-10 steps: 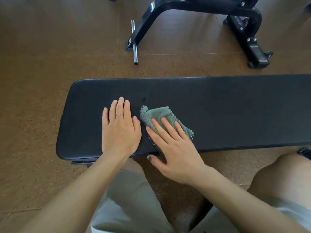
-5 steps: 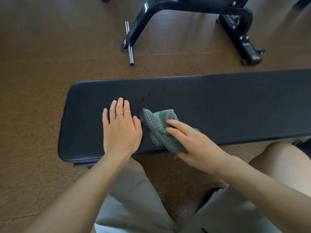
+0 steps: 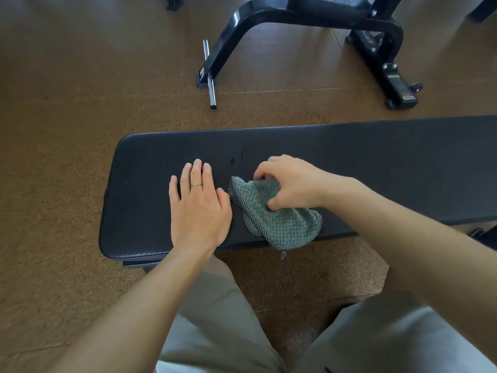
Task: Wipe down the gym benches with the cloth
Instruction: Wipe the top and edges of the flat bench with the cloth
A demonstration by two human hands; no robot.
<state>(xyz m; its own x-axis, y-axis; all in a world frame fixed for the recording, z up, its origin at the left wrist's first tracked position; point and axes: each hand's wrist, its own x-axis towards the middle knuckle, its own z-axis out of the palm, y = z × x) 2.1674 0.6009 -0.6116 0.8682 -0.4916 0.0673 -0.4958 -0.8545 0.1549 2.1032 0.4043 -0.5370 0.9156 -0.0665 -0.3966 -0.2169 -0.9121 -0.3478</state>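
Note:
A long black padded gym bench (image 3: 376, 162) runs across the middle of the view, its left end in front of me. A green waffle-weave cloth (image 3: 279, 224) with a dotted edge lies on the bench's near side, one corner hanging over the front edge. My right hand (image 3: 290, 184) grips the cloth's upper part, fingers curled over it and thumb pressed into the fabric. My left hand (image 3: 199, 205) rests flat on the pad just left of the cloth, fingers straight, a ring on one finger. A faint smudge (image 3: 236, 160) marks the pad beyond the cloth.
A second black bench frame (image 3: 322, 20) with a chrome bar (image 3: 209, 74) stands on the brown cork-like floor (image 3: 67, 130) behind. My knees in light shorts (image 3: 220, 319) are below the bench's front edge.
My right hand has lifted from lying flat on the cloth, moved farther onto the bench and curled round the cloth, bunching it. My left hand has stayed put.

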